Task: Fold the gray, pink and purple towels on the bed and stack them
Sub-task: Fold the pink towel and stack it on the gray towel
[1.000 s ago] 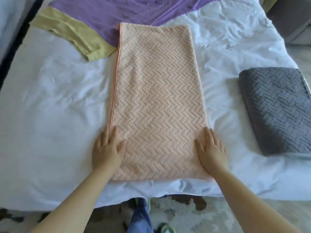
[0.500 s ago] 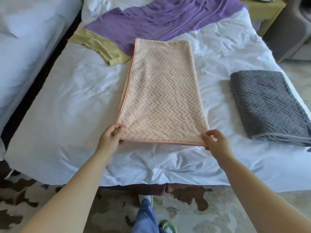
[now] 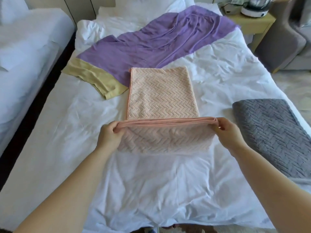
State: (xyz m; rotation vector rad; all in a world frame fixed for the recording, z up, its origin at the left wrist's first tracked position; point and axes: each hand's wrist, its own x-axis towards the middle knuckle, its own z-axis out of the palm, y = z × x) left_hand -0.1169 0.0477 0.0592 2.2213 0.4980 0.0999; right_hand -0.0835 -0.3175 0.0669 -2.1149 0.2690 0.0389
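Your left hand and right hand, flat on the pink towel a second ago, now each pinch a near corner. They have lifted that end clear of the bed, and it hangs doubled over while the far half lies flat mid-bed. This looks like the start of the crosswise fold. The gray towel sits folded on the right, and the purple towel lies spread beyond, not yet folded.
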